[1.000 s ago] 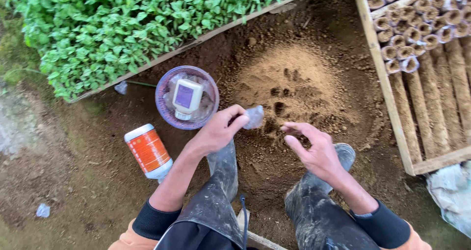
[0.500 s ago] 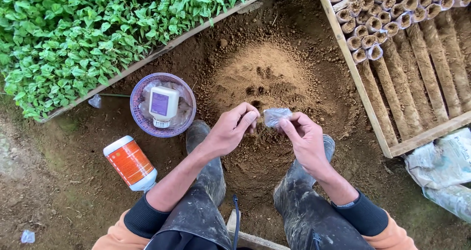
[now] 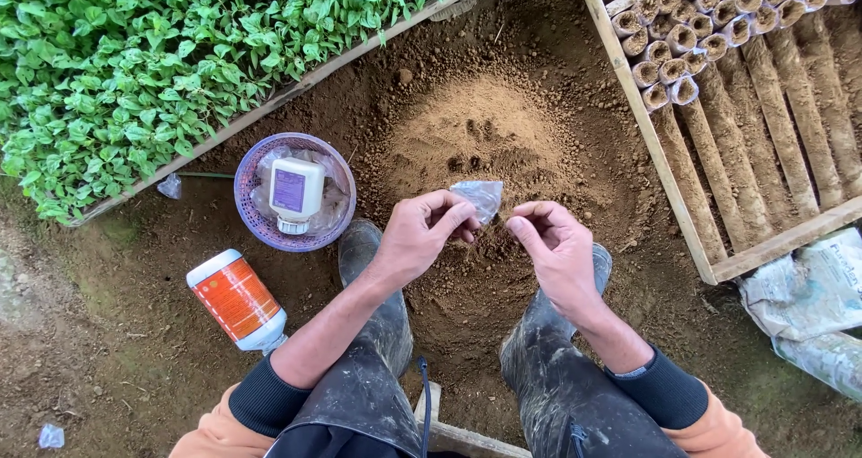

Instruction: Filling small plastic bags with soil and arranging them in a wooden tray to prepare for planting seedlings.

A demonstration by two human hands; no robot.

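Mid-frame I see the left hand [image 3: 420, 235] pinching a small clear plastic bag [image 3: 479, 198] over the soil mound [image 3: 489, 139], right hand [image 3: 552, 247] loosely curled just beside it, holding nothing; bag looks unfilled, while filled soil tubes [image 3: 682, 40] pack the upper-right frame.

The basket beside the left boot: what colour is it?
Purple: the round basket shows best in the head view, holding a white bottle.
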